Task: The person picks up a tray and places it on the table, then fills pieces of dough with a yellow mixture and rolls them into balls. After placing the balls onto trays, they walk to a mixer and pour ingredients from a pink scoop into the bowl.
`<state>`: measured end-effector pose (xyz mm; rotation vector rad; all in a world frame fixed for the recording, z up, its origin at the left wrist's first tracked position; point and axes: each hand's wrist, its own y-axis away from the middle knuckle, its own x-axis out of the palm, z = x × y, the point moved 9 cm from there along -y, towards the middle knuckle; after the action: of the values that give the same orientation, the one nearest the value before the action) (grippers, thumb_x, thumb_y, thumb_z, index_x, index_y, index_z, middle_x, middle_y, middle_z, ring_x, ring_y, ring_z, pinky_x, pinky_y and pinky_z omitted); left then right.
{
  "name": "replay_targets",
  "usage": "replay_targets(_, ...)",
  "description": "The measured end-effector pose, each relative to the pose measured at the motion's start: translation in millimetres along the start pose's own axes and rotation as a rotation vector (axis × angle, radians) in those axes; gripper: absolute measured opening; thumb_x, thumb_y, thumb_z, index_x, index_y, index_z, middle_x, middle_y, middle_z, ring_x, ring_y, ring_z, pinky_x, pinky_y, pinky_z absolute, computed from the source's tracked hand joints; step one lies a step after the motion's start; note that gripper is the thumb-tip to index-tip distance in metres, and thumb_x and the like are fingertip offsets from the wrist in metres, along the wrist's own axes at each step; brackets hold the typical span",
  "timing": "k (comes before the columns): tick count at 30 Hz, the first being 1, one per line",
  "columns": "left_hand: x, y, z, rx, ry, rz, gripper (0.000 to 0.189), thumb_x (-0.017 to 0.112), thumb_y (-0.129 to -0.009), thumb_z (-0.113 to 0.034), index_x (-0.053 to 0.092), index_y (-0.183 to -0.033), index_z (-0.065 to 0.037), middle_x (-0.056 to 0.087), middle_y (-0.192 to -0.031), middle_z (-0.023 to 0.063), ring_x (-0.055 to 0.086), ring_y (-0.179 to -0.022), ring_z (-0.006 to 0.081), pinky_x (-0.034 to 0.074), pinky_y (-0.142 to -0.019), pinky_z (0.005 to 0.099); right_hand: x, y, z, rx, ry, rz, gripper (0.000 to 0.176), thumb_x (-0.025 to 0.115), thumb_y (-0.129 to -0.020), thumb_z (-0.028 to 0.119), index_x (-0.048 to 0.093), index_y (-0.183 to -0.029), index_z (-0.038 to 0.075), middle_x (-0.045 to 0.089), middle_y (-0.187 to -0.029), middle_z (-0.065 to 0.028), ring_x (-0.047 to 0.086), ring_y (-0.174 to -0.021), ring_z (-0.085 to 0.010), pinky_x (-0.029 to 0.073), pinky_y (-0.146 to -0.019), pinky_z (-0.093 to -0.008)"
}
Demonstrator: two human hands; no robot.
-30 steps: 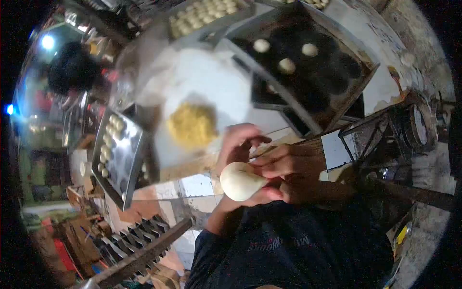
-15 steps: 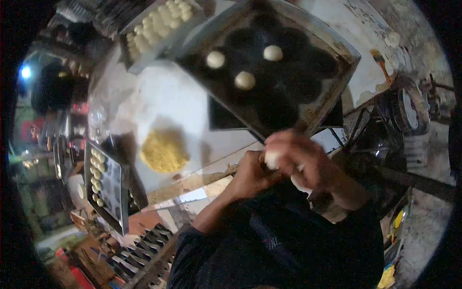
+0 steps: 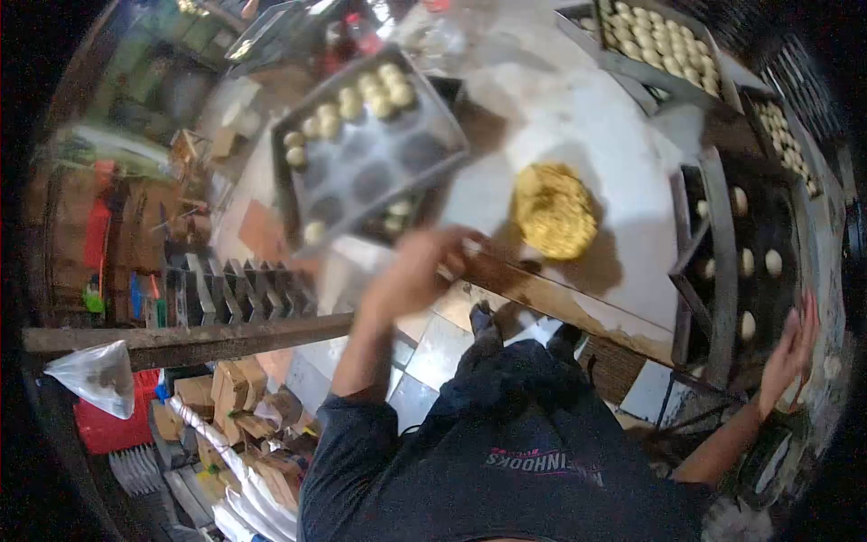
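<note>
My left hand is blurred by motion above the table's front edge, near the corner of a tray with pale dough balls along its far side. Its fingers are too smeared to show whether anything is in them. Over on the right, my right hand has its fingers stretched out and holds nothing. It is beside a dark baking tray that carries several spaced dough balls. Between the hands, farther back, sits a round mound of crumbly yellow filling.
Another tray full of dough balls stands at the back right. A wooden strip edges the white table. At the left, a beam runs beside a row of metal pieces, with cardboard boxes below.
The view has swung left. My hands, together around a pale dough ball before, are now far apart: the left by the left tray, the right spread by the dark tray.
</note>
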<state>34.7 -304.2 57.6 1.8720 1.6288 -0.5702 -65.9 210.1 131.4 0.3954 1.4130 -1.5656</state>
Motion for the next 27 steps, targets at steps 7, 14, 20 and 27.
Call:
replay_targets(7, -173.0, 81.7, 287.5, -0.621, -0.929, -0.035, 0.038, 0.062, -0.081, -0.043, 0.070, -0.099, -0.012, 0.062, -0.104, 0.0143, 0.055, -0.107, 0.0311, 0.036, -0.091, 0.0575, 66.3, 13.7, 170.2, -0.120, -0.147, 0.118, 0.022, 0.058, -0.091, 0.013, 0.065, -0.105, -0.002, 0.060, -0.110, -0.0160, 0.059, -0.099, -0.0283, 0.047, -0.089, -0.0381)
replay_targets(14, -166.9, 64.6, 182.7, -0.142, -0.588, -0.528, 0.030, 0.070, -0.078, -0.013, 0.053, -0.102, -0.005, 0.054, -0.096, 0.0180, 0.057, -0.087, 0.0347, 0.047, -0.073, 0.0427, 72.6, -3.1, 218.0, -0.077, -0.373, 0.153, 0.015, 0.056, -0.087, 0.012, 0.063, -0.090, -0.001, 0.062, -0.093, -0.0117, 0.060, -0.088, -0.0234, 0.047, -0.080, -0.0337)
replay_targets(20, -24.7, 2.4, 7.2, 0.306, 0.049, -0.480, 0.061, 0.077, -0.070, -0.010, 0.046, -0.123, -0.006, 0.058, -0.113, 0.0163, 0.060, -0.099, 0.0326, 0.050, -0.084, 0.0401, 158.4, 29.3, 293.4, -0.220, -0.744, 0.442, 0.039, 0.056, -0.091, 0.028, 0.061, -0.111, -0.006, 0.064, -0.090, -0.0209, 0.065, -0.066, -0.0256, 0.052, -0.060, -0.0343)
replay_targets(27, 51.6, -21.7, -122.8, 0.411, 0.263, -0.441, 0.073, 0.073, -0.080, -0.016, 0.036, -0.141, 0.001, 0.054, -0.120, 0.0179, 0.056, -0.106, 0.0269, 0.045, -0.090, 0.0334, 104.8, 6.6, 234.8, -0.111, -0.979, 0.191, 0.044, 0.078, -0.075, 0.015, 0.064, -0.113, 0.000, 0.064, -0.104, -0.0186, 0.064, -0.094, -0.0280, 0.052, -0.081, -0.0358)
